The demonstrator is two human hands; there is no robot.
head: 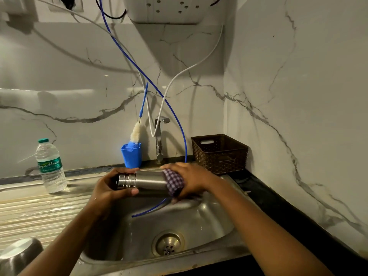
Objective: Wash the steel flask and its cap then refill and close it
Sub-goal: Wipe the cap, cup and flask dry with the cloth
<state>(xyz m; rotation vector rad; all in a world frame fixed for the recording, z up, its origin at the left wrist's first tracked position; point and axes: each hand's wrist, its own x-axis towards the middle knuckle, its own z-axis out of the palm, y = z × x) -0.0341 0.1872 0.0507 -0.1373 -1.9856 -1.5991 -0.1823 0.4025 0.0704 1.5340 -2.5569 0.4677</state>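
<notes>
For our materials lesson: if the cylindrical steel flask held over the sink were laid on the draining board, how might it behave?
The cylindrical steel flask is smooth and round, so it would probably roll. Its polished wall may be slippery; the right hand grips it through a purple checked cloth. Likely rigid.

Steel flask [148, 183] sideways over the sink [209, 222], left hand [111, 188] at its ridged end, right hand [191, 181] with checked cloth [174, 181] around the other

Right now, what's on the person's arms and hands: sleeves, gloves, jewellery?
Nothing worn that shows. The left hand and right hand are ungloved. The left forearm and right forearm are sleeveless to the frame edge, with no watch or bands visible.
</notes>
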